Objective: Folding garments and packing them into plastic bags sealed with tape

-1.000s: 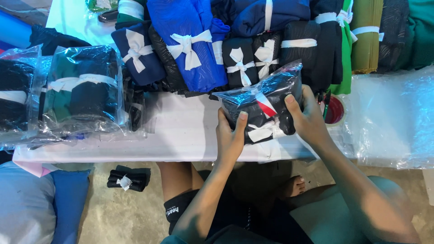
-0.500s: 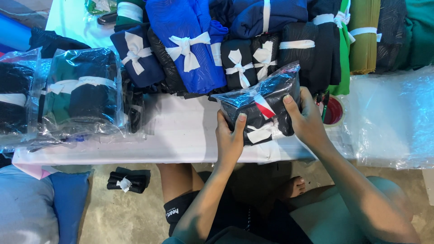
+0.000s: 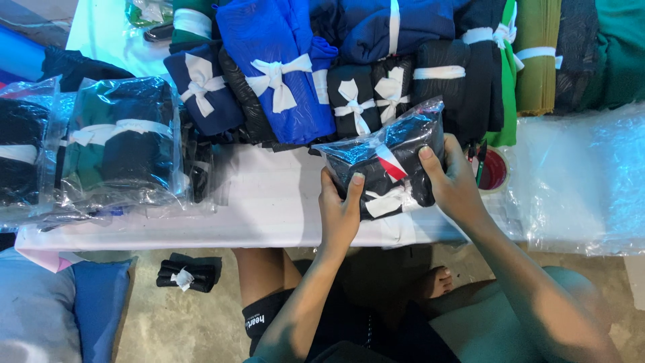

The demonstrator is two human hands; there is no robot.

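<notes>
Over the near edge of the white worktop (image 3: 269, 208), from the head camera, I see both hands clamped on one clear plastic bag (image 3: 386, 161) stuffed with a dark folded cloth bundle tied in white ribbon, a red-and-white strip showing across its front. My left hand (image 3: 339, 212) grips the bag's lower left corner with fingers curled round it and thumb on the front; my right hand (image 3: 453, 185) closes round its right end, thumb pressed on the face. Compared with a second ago the bag sits slightly more upright and a touch higher off the worktop, with the right thumb shifted onto the front, so I judge the packed bundle is being squared up and pressed in the grip rather than put down. Counting within this one view: one bag in hand; two more filled clear bags (image 3: 121, 144) at the left, the farther one cut by the frame edge; along the back row (image 3: 376, 74) I make out roughly nine ribbon-tied cloth bundles in navy, blue, black and green, though overlaps make that uncertain; one small dark tied bundle (image 3: 188, 274) lies on the floor below; a stack of empty clear bags (image 3: 578, 181) lies at the right, beside a red roll of tape (image 3: 494, 171).
</notes>
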